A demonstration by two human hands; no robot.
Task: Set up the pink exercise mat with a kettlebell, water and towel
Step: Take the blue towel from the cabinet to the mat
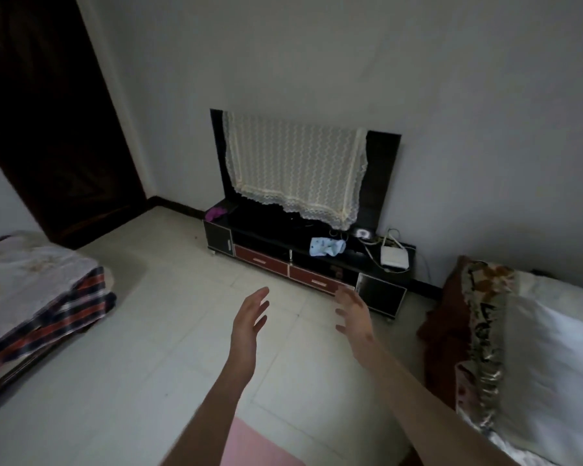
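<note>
A corner of the pink exercise mat [253,443] lies on the pale tiled floor at the bottom of the view, between my forearms. My left hand [248,322] is raised over the floor with straight, spread fingers and holds nothing. My right hand [354,316] is beside it, fingers loosely spread, also empty. A light blue cloth [327,247] lies on the black TV stand [381,292] ahead of both hands. No kettlebell or water bottle shows.
A TV draped with a cream lace cover [293,169] stands on the stand, with a white router [394,257] and cables at its right. A bed with a striped blanket [44,297] is at the left, another bed with a pillow [546,358] at the right. A dark door [48,112] is far left.
</note>
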